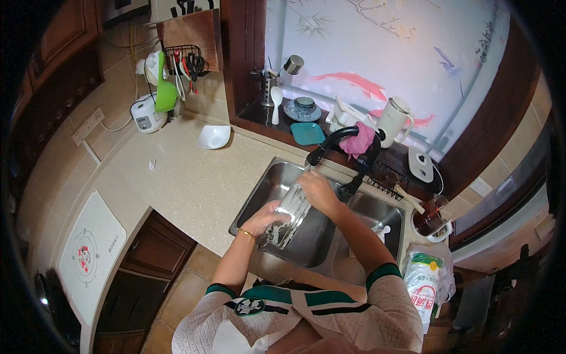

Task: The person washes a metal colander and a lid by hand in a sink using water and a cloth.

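Observation:
Over the left basin of a double stainless-steel sink [309, 254], a clear, tilted container [292, 208], glass or plastic, is between my hands. My left hand [266, 217], with a yellow bracelet at the wrist, grips its lower side. At its upper end is my right hand [317, 188], with the fingers bent over the rim; part of the container is hidden behind them. The black faucet's spout [315, 158] is just above my right hand, and what looks like water shows beneath it. A pink cloth [357, 140] hangs over the faucet's arched neck.
A white bowl [214, 136] stands on the counter left of the sink. On the sill are a teal tray [307, 133] and a cream kettle [395, 121]. Right of the sink are a jug of dark liquid [431, 217] and a white printed bag [422, 283].

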`<move>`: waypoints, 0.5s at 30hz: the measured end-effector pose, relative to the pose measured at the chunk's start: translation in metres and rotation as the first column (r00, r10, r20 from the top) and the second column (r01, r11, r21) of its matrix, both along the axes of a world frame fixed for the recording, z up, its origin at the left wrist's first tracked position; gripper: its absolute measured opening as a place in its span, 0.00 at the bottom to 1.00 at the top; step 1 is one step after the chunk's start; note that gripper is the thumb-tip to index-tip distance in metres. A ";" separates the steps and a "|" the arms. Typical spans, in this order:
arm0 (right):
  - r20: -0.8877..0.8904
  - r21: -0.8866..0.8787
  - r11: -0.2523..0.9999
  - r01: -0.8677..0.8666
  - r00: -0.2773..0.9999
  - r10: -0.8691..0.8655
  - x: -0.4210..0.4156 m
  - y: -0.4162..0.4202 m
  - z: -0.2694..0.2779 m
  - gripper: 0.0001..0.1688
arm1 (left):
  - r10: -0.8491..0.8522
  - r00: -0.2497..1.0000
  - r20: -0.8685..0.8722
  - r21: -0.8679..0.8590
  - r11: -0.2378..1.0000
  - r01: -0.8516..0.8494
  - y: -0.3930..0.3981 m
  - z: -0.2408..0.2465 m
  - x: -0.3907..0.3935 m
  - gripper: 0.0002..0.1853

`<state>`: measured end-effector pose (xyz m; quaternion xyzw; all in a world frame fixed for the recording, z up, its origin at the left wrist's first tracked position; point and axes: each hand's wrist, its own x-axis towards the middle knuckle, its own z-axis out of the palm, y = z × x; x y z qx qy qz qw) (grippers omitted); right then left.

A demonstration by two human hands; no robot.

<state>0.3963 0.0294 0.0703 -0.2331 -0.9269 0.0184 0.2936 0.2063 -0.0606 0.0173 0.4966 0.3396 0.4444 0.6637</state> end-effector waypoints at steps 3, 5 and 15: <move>0.021 0.016 0.989 -0.147 0.989 0.146 0.005 -0.023 0.000 0.11 | -0.058 0.998 -0.007 -0.034 0.998 0.058 0.000 -0.007 0.005 0.20; 0.093 -0.004 0.965 -0.264 0.960 0.263 0.003 -0.043 0.003 0.11 | -0.073 0.997 -0.024 -0.037 0.997 0.072 0.000 -0.011 0.008 0.20; 0.003 -0.038 0.995 -0.094 0.996 0.094 0.003 -0.041 -0.005 0.10 | -0.066 0.998 -0.002 -0.031 0.997 0.066 0.002 -0.014 0.014 0.23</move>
